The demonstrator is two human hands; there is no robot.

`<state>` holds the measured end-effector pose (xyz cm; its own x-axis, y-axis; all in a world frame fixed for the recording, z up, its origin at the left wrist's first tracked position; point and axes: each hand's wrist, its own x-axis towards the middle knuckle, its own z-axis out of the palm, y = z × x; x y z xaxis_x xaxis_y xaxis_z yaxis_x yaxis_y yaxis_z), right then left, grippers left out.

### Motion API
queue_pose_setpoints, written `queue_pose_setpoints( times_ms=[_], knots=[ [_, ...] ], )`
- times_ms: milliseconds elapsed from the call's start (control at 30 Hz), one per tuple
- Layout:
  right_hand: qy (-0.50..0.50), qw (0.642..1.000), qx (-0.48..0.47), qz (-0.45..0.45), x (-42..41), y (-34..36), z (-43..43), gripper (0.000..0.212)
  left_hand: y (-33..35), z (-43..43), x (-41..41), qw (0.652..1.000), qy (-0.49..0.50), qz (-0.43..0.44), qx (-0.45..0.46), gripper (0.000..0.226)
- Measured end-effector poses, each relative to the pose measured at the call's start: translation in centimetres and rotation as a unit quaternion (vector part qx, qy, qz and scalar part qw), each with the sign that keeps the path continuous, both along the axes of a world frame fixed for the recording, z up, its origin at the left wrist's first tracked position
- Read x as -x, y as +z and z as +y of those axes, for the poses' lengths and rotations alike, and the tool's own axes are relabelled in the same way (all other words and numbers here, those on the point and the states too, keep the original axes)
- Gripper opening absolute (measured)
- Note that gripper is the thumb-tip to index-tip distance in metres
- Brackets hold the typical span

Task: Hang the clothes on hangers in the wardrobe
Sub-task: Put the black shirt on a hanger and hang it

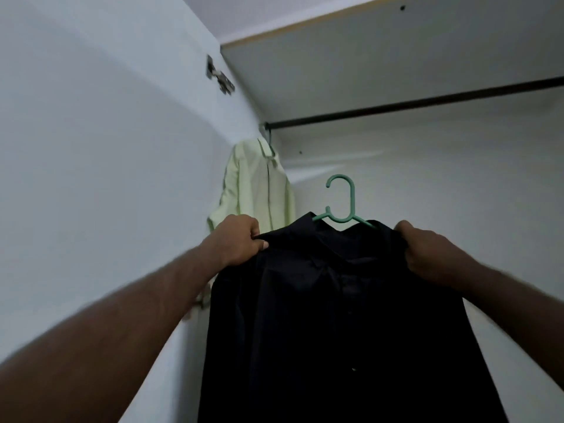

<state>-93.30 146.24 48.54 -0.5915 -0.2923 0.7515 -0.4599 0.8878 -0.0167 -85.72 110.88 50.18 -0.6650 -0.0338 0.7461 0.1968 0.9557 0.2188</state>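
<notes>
A black shirt (329, 315) hangs on a green plastic hanger (346, 203), held up in front of me below the dark wardrobe rail (427, 102). My left hand (241, 239) grips the shirt's left shoulder. My right hand (427, 248) grips its right shoulder. The hanger's hook is free, well under the rail and not touching it. A pale green shirt (256, 184) hangs on its own hanger at the rail's far left end.
The open wardrobe door (106, 148) stands close on the left, with a metal hinge (219, 76) near its top. The wardrobe's white back wall (442, 178) lies behind. The rail to the right of the pale shirt is bare.
</notes>
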Motion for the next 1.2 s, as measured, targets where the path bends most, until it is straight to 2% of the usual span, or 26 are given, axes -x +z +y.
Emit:
queue_pose_setpoints(
  times_ms=[300, 500, 567, 633, 700, 767, 867, 1033, 1200],
  knots=[
    [0.041, 0.991, 0.089, 0.095, 11.6, 9.3, -3.5, 0.021, 13.4, 0.1, 3.8, 0.989, 0.09, 0.109, 0.038, 0.026],
    [0.067, 0.975, 0.151, 0.147, 18.5, 14.9, -5.9, 0.034, 18.7, -0.6, 7.9, 0.99, 0.06, 0.127, -0.014, 0.026],
    [0.079, 0.968, 0.19, 0.143, 18.8, 16.4, -6.4, 0.038, 19.4, -1.2, 6.6, 0.99, 0.015, 0.126, -0.057, 0.03],
    [0.072, 0.967, 0.188, 0.159, 19.6, 17.0, -7.0, 0.04, 19.1, -1.6, 5.9, 0.989, -0.015, 0.118, -0.083, 0.032],
    [0.11, 0.953, 0.22, 0.175, 29.5, 19.2, -11.5, 0.041, 22.0, -3.5, 13.0, 0.99, -0.013, 0.122, -0.063, 0.035],
    [0.109, 0.962, 0.201, 0.151, 29.7, 20.1, -12.5, 0.041, 22.0, -4.2, 13.2, 0.99, -0.028, 0.106, -0.086, 0.035],
    [0.121, 0.953, 0.211, 0.179, 30.1, 21.3, -12.7, 0.041, 20.8, -4.9, 13.0, 0.985, -0.059, 0.102, -0.123, 0.032],
    [0.171, 0.942, 0.238, 0.165, 33.9, 22.3, -16.6, 0.046, 21.5, -5.1, 13.7, 0.992, 0.006, 0.089, -0.087, 0.04],
    [0.204, 0.933, 0.263, 0.137, 38.9, 22.8, -19.5, 0.04, 22.3, -6.1, 14.3, 0.992, 0.052, 0.107, -0.047, 0.027]
  ],
)
